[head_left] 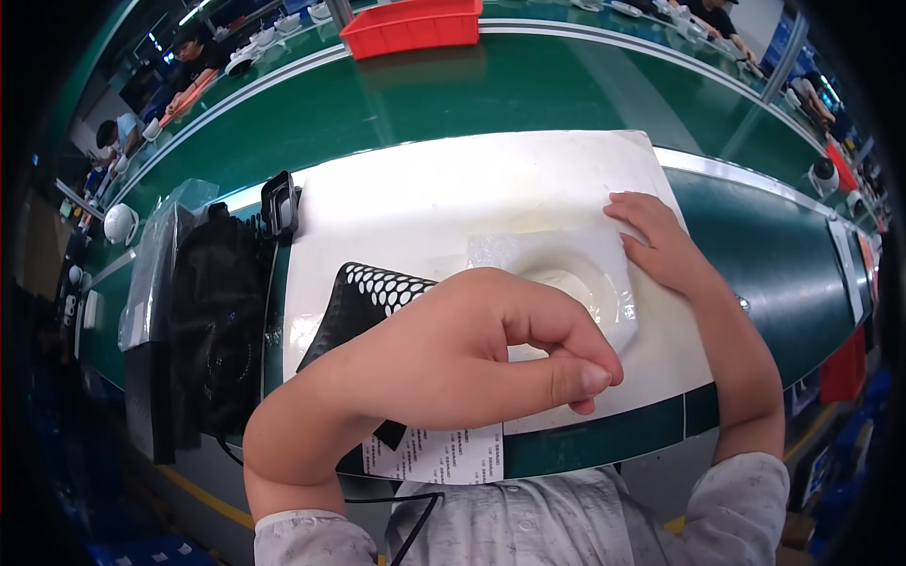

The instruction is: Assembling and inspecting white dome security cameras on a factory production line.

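My left hand (pixel 500 349) is raised over the middle of the white board (pixel 453 179), its thumb and fingertips pressed together. Whatever they pinch, if anything, is too small or hidden to make out. Beneath that hand lies a translucent plastic wrapping (pixel 495 247) with a round, ring-like shape in it, partly covered from view. My right hand (pixel 658 247) lies on the board by the wrapping's right side, fingers stretched and apart. A black piece with white oval dots (pixel 382 288) sits left of the wrapping, half behind my left wrist. Below it rests a sheet of printed white labels (pixel 462 457).
At the left are a black cloth-like bundle (pixel 217 302), clear plastic bags (pixel 156 274) and a small black open tray (pixel 280 206). A red bin (pixel 412 28) stands at the far side of the green table (pixel 415 104). Other people work at distant benches.
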